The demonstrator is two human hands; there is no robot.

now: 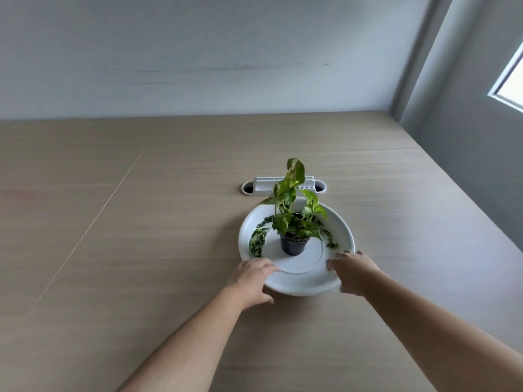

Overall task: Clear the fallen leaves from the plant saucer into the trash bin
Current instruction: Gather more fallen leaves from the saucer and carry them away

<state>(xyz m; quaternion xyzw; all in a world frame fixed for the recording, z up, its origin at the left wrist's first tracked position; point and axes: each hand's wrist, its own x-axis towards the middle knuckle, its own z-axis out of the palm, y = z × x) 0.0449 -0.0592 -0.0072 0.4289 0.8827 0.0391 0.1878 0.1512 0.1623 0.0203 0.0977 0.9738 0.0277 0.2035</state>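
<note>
A wide white saucer (300, 278) rests on the wooden table. In its middle stands a small black pot (293, 246) with a green plant (294, 210). Fallen green leaves (258, 240) lie in the groove along the saucer's left side, and a few more fallen leaves (329, 240) lie on the right. My left hand (253, 278) grips the saucer's near-left rim, thumb on top. On the near-right rim my right hand (352, 274) holds the saucer the same way. No trash bin is in view.
A white cable grommet with a plastic insert (283, 185) sits in the table (141, 222) just behind the saucer. A grey wall runs along the table's far edge and right side, with a window at the upper right.
</note>
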